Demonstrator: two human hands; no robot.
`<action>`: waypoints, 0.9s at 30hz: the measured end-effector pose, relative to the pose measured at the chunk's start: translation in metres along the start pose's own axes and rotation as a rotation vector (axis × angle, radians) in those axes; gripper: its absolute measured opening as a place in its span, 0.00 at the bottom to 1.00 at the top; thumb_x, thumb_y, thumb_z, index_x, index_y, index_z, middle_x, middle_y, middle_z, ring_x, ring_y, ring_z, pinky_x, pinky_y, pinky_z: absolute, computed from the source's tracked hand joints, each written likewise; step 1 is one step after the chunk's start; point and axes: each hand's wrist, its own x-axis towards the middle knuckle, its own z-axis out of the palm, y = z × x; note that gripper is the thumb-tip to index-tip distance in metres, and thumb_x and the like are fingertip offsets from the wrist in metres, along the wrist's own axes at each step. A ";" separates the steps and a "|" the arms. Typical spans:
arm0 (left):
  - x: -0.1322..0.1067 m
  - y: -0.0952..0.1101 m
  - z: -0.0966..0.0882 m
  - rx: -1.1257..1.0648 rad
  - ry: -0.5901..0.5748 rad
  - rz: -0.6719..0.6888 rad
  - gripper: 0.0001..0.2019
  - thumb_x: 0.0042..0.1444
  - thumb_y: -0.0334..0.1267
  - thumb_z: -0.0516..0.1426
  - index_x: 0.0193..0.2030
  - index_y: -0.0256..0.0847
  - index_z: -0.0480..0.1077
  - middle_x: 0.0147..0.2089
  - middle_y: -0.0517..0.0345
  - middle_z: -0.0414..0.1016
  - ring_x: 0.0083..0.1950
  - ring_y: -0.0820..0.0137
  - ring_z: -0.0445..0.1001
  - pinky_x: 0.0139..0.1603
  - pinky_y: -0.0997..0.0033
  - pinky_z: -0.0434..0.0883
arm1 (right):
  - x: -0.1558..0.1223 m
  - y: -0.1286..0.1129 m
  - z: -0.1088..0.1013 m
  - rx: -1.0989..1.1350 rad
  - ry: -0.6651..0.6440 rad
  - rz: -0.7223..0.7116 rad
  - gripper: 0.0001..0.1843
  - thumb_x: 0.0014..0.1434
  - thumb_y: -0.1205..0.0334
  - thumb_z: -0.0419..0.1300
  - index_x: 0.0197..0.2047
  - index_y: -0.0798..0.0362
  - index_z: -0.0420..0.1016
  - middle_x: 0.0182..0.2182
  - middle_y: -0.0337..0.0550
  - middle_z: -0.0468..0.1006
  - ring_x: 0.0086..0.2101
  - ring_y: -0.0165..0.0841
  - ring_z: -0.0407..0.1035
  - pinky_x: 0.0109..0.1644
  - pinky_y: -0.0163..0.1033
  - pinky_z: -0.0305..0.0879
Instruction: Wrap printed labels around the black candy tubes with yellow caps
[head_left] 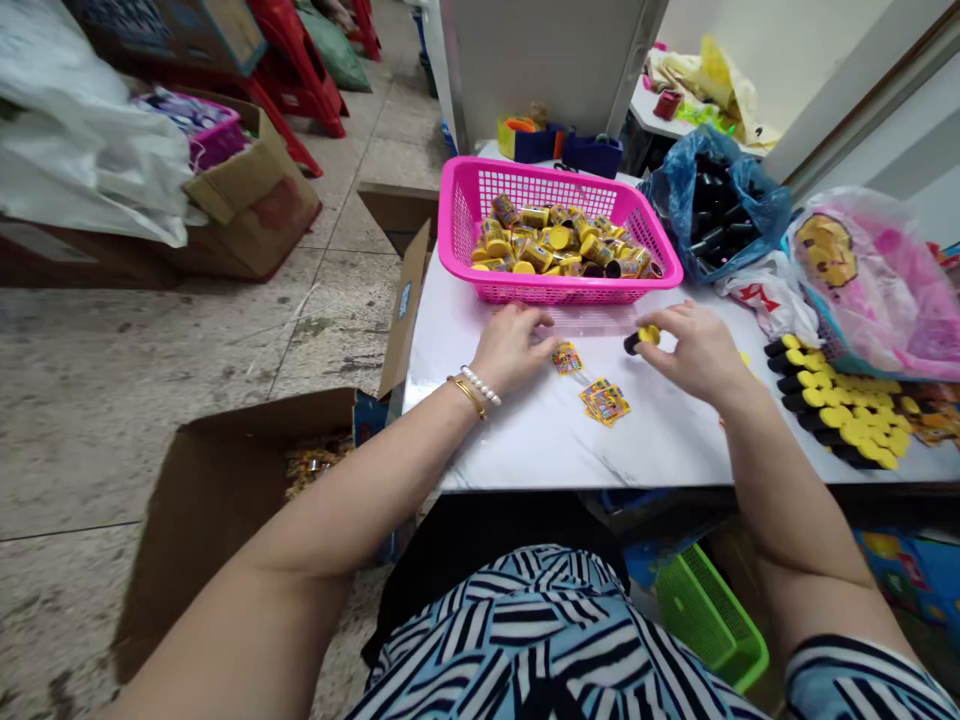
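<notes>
Pink plastic basket [465, 170] sits toward the top of the white marble counter [525, 440], heaped with yellow-capped containers [559, 240] lying every way. Just below its front rim, the left hand [514, 350] rests palm down, fingers at the edge of a clear plastic sleeve [589, 320]; I cannot tell whether that grip is closed on it. The right hand [694, 350] has its grip closed on a small black tube with a yellow cap [641, 338], held just above the counter. Small printed yellow-and-red labels [606, 402] lie between and below the hands. Farther right, more black tubes with yellow caps [832, 410] lie in a heap, near a pink plastic bag [877, 290] and a blue plastic bag of black items [712, 205]. A cardboard box [232, 500] stands on the floor at lower left.
</notes>
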 end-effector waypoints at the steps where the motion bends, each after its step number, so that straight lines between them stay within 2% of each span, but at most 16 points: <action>1: -0.001 0.001 0.003 0.029 -0.002 0.016 0.13 0.58 0.45 0.67 0.45 0.40 0.82 0.44 0.49 0.75 0.48 0.58 0.73 0.55 0.55 0.70 | 0.002 -0.012 0.008 0.003 0.015 -0.031 0.14 0.62 0.58 0.62 0.48 0.52 0.83 0.41 0.52 0.85 0.44 0.46 0.76 0.58 0.52 0.68; 3: -0.004 0.004 0.009 0.060 -0.038 0.055 0.11 0.55 0.47 0.69 0.39 0.42 0.82 0.45 0.48 0.75 0.50 0.56 0.73 0.56 0.53 0.69 | 0.005 -0.026 0.027 -0.006 -0.023 -0.035 0.15 0.63 0.60 0.61 0.50 0.54 0.83 0.40 0.53 0.85 0.45 0.47 0.76 0.61 0.56 0.66; 5: -0.005 0.006 0.013 0.043 -0.056 0.056 0.08 0.55 0.43 0.70 0.34 0.42 0.81 0.44 0.49 0.74 0.50 0.56 0.73 0.56 0.53 0.69 | 0.005 -0.029 0.040 0.008 -0.073 -0.016 0.18 0.63 0.61 0.62 0.55 0.54 0.81 0.41 0.52 0.86 0.44 0.47 0.77 0.64 0.60 0.65; 6: -0.005 0.006 0.013 0.012 -0.049 0.047 0.06 0.55 0.40 0.69 0.32 0.42 0.80 0.43 0.49 0.74 0.49 0.57 0.73 0.55 0.54 0.69 | 0.004 -0.030 0.043 0.026 -0.054 -0.007 0.20 0.63 0.60 0.62 0.58 0.53 0.79 0.43 0.52 0.86 0.46 0.48 0.77 0.64 0.61 0.65; 9: -0.004 0.006 0.002 -0.176 0.067 0.062 0.04 0.56 0.35 0.68 0.33 0.40 0.77 0.39 0.53 0.74 0.45 0.62 0.73 0.50 0.60 0.71 | -0.001 -0.039 0.033 0.133 0.174 0.010 0.23 0.65 0.54 0.64 0.60 0.53 0.78 0.50 0.54 0.85 0.50 0.47 0.77 0.62 0.57 0.68; 11: -0.004 0.008 -0.009 -0.352 0.161 0.130 0.03 0.58 0.33 0.66 0.35 0.40 0.76 0.38 0.55 0.75 0.43 0.65 0.73 0.44 0.65 0.71 | -0.001 -0.053 0.018 0.268 0.303 0.046 0.18 0.67 0.51 0.63 0.54 0.52 0.82 0.45 0.51 0.86 0.45 0.43 0.79 0.56 0.50 0.72; 12: -0.005 0.010 -0.014 -0.438 0.191 0.167 0.03 0.58 0.33 0.66 0.36 0.40 0.76 0.38 0.56 0.75 0.42 0.67 0.73 0.42 0.67 0.71 | 0.000 -0.061 0.011 0.344 0.314 0.068 0.16 0.67 0.50 0.63 0.50 0.51 0.84 0.41 0.48 0.87 0.42 0.41 0.80 0.53 0.47 0.74; 15: -0.007 0.016 -0.025 -0.634 0.197 0.222 0.04 0.59 0.35 0.66 0.37 0.41 0.75 0.40 0.55 0.77 0.41 0.69 0.75 0.41 0.69 0.73 | 0.010 -0.079 0.001 0.560 0.179 0.126 0.17 0.65 0.46 0.66 0.40 0.51 0.86 0.34 0.44 0.87 0.32 0.35 0.78 0.41 0.41 0.73; 17: -0.009 0.019 -0.027 -0.685 0.177 0.208 0.05 0.59 0.36 0.66 0.37 0.40 0.75 0.40 0.55 0.78 0.41 0.69 0.76 0.42 0.68 0.74 | 0.017 -0.084 0.004 0.727 0.046 0.156 0.19 0.63 0.43 0.67 0.39 0.51 0.86 0.33 0.43 0.87 0.30 0.33 0.77 0.37 0.38 0.72; 19: -0.011 0.021 -0.028 -0.681 0.153 0.198 0.05 0.58 0.37 0.67 0.38 0.40 0.76 0.40 0.55 0.78 0.40 0.70 0.76 0.41 0.69 0.75 | 0.022 -0.086 0.010 0.896 -0.019 0.191 0.21 0.62 0.41 0.67 0.39 0.52 0.87 0.33 0.43 0.87 0.30 0.32 0.76 0.36 0.38 0.72; 23: -0.013 0.025 -0.027 -0.684 0.116 0.218 0.08 0.58 0.36 0.67 0.44 0.40 0.77 0.44 0.53 0.78 0.41 0.71 0.77 0.42 0.69 0.76 | 0.023 -0.092 0.025 1.103 0.026 0.264 0.19 0.57 0.44 0.72 0.38 0.52 0.86 0.32 0.42 0.87 0.30 0.32 0.77 0.37 0.39 0.75; 25: -0.013 0.026 -0.026 -0.791 0.078 0.185 0.14 0.56 0.36 0.68 0.50 0.41 0.77 0.51 0.50 0.78 0.43 0.70 0.78 0.43 0.69 0.77 | 0.021 -0.096 0.031 1.163 0.093 0.308 0.17 0.57 0.45 0.73 0.35 0.51 0.85 0.30 0.40 0.86 0.29 0.33 0.78 0.38 0.40 0.77; 27: -0.013 0.026 -0.026 -0.963 0.025 0.084 0.21 0.54 0.38 0.70 0.54 0.41 0.74 0.55 0.47 0.78 0.43 0.70 0.80 0.43 0.69 0.79 | 0.017 -0.100 0.035 1.201 0.141 0.334 0.16 0.59 0.46 0.71 0.34 0.51 0.84 0.29 0.41 0.85 0.30 0.35 0.79 0.40 0.43 0.79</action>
